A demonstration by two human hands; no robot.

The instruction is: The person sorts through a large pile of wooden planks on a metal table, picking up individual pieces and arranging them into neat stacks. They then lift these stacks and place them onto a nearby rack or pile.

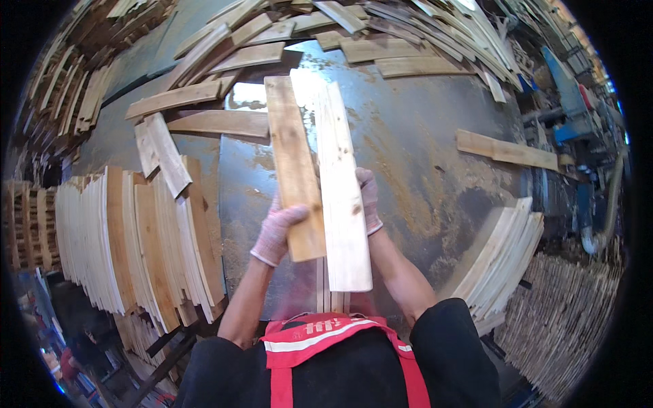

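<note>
My left hand (279,228), in a pale knitted work glove, grips a brown wooden board (293,168) near its lower end, with the thumb across its face. To the right of it, my gloved right hand (369,200) holds a paler, knotted wooden board (344,204) by its right edge; most of those fingers are hidden behind it. Both boards point away from me, side by side over a metal-topped table (408,153). Their lower ends lie close together, and the pale one reaches nearer to my red apron (326,336).
Loose boards (245,56) are heaped along the table's far side. A row of boards on edge (117,234) stands at left, a smaller stack (502,260) at right. One single board (505,149) lies by blue machinery (566,97). Sawdust streaks the tabletop.
</note>
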